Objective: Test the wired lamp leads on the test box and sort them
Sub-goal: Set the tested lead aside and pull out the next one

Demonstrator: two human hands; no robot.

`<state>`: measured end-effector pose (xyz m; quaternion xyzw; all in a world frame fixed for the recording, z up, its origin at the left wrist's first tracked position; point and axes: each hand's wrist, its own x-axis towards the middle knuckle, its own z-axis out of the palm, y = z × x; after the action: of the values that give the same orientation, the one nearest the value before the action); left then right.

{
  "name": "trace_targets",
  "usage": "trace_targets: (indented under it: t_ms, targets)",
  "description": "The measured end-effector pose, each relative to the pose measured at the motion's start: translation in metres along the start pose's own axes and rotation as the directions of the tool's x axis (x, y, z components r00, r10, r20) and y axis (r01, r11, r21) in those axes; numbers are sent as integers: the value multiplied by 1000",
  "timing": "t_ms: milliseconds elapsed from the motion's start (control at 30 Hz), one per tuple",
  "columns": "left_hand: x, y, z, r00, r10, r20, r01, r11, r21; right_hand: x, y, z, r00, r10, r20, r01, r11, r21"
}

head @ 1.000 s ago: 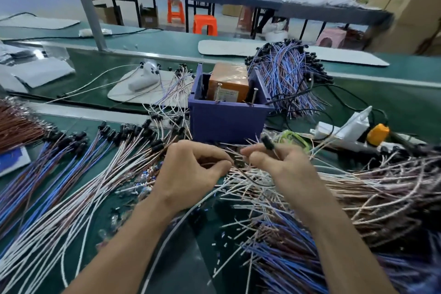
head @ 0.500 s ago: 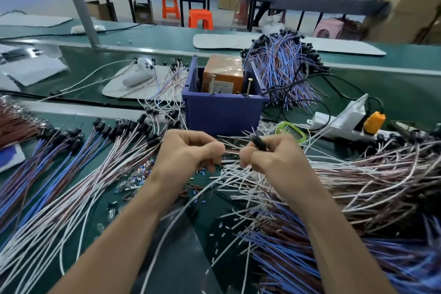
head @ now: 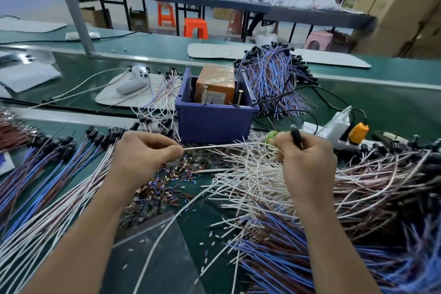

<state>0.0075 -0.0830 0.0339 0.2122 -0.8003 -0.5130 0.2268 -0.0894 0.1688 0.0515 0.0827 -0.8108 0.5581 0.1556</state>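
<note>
Just before the blue box, one white lead is held: left hand pinches its wire, right hand grips its black end. Sorted rows lie left (a big pile seemingly remains right).

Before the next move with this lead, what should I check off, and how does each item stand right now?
1. Left hand pinches the white lead: ok.
2. Right hand grips its black lamp end: ok.
3. Lead stretched between the hands, above the pile: ok.
4. Both pins on the test box uncovered: ok.
5. Lead touching the pins: not ok.
6. Wire ends stripped: cannot tell.
</note>
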Motion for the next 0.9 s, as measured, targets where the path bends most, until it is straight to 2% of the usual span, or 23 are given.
trace_targets:
  t_ms: [33,100,167,267,300,367,433,500,567,667,800,900]
  targets:
    - [0,1,1,1000,17,20,-17,1000,-5,-2,-3,-1,990,-138,-32,131,977,-167]
    - [-3,6,6,985,62,161,-63,998,2,-10,-14,2,923,-382,-57,337,868,-364]
    - [-7,11,14,952,115,285,-134,990,49,-18,-20,7,866,-500,-6,449,784,-428]
    - [-12,16,27,912,144,383,-182,981,66,-32,-27,16,799,-597,73,559,693,-455]
    - [-15,18,30,897,155,414,-175,985,11,-37,-28,18,793,-595,130,589,696,-410]
    - [-19,20,35,868,205,452,-132,973,-188,-45,-31,25,819,-488,301,557,803,-211]
    - [-20,20,36,867,238,439,-84,936,-342,-48,-29,35,852,-313,421,370,927,-61]
    - [-21,20,37,895,221,388,-72,929,-363,-46,-23,41,882,-179,435,191,981,16]
    - [-22,20,38,926,202,319,-72,923,-377,-42,-19,41,893,-110,437,107,994,33]
    - [-20,20,37,960,162,228,-62,919,-389,-38,-18,38,859,-40,511,21,999,43]
    - [-12,16,31,991,65,113,-1,870,-493,-34,-13,39,872,-15,490,46,998,-53]
    - [-8,11,26,998,-11,55,39,836,-547,-30,-8,37,892,34,451,-4,998,-69]
